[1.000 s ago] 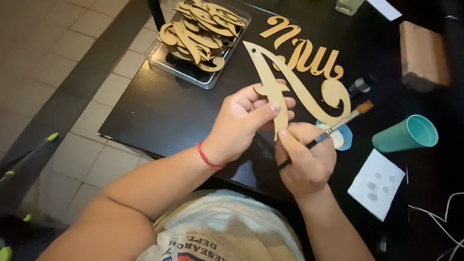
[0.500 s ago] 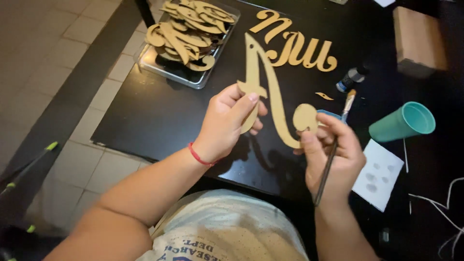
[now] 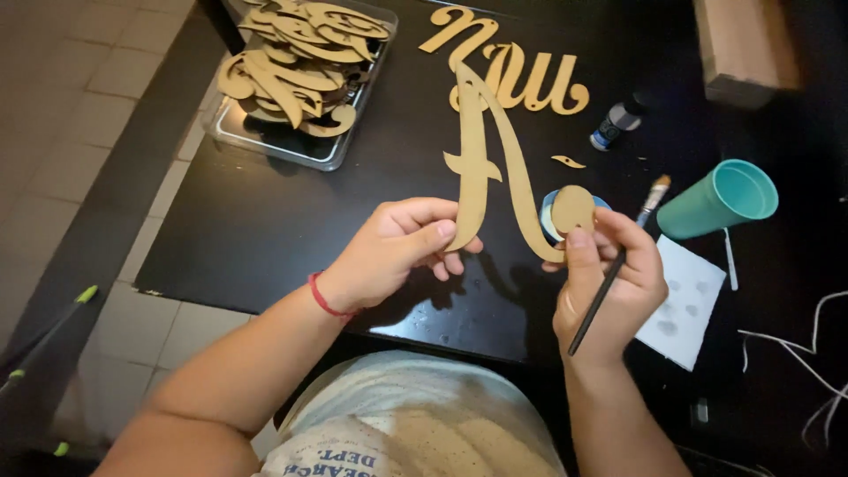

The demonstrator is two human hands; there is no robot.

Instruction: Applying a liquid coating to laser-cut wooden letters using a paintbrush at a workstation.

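Your left hand grips lower leg of wooden cutout letter; right hand pinches its round end, paintbrush tucked in fingers. Teal cup on counter nearby.

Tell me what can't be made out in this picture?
- Head view: the small pot is mostly hidden behind the wooden letter.
- The tray and wooden block are cut off by the top edge.
- The right hand covers the brush middle.
- The bottle is too small to identify.
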